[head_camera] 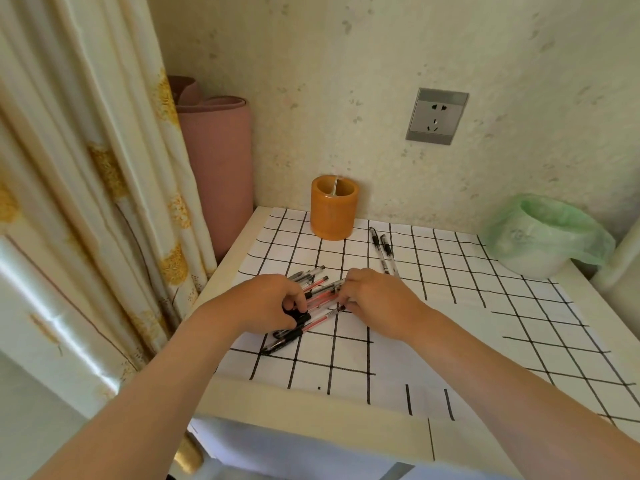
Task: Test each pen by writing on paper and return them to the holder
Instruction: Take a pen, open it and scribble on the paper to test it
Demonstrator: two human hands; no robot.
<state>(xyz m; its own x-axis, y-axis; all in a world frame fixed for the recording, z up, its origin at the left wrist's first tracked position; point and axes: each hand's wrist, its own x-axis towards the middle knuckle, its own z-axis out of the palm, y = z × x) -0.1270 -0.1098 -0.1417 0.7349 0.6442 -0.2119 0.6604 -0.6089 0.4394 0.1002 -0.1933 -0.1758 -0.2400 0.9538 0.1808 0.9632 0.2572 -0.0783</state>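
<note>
Corner table against a speckled wall, topped with grid-lined paper. At the back edge stands the orange holder. In front of the holder, well apart, lies the pile of pens. The left hand has its fingers curled round pens at the pile's left, and the right hand has its fingers curled onto the pile's right end. Just right of the holder lie two pens, clear of the pile.

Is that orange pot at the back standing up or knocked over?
Upright. The orange holder stands on its base near the wall, round opening facing up. The pens lie outside it on the gridded paper.
</note>
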